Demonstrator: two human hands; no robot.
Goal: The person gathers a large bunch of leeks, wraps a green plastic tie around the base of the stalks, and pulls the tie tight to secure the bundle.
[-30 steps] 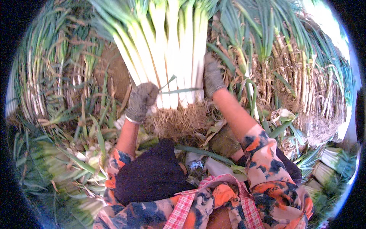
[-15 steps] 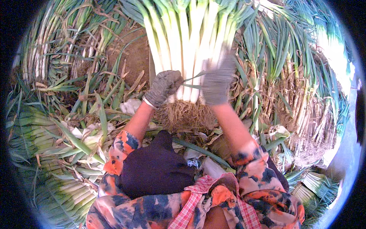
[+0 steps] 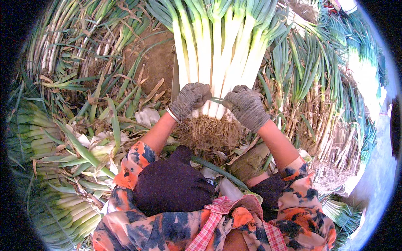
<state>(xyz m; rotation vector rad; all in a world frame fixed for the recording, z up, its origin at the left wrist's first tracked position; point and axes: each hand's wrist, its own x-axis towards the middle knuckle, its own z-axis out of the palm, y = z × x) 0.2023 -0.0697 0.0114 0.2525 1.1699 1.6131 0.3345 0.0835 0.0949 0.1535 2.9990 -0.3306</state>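
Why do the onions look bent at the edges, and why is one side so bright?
Head view: the fisheye lens bows the leeks outward toward the round black rim; sunlight washes out the ground at right, while the left pile lies in shade; the left hand and right hand look sharp.

Bare brown soil point(image 3: 155, 62) carries heaped green onions point(image 3: 50, 142) and dry husks point(image 3: 146, 117) left of the gloved fingers point(image 3: 197, 94)
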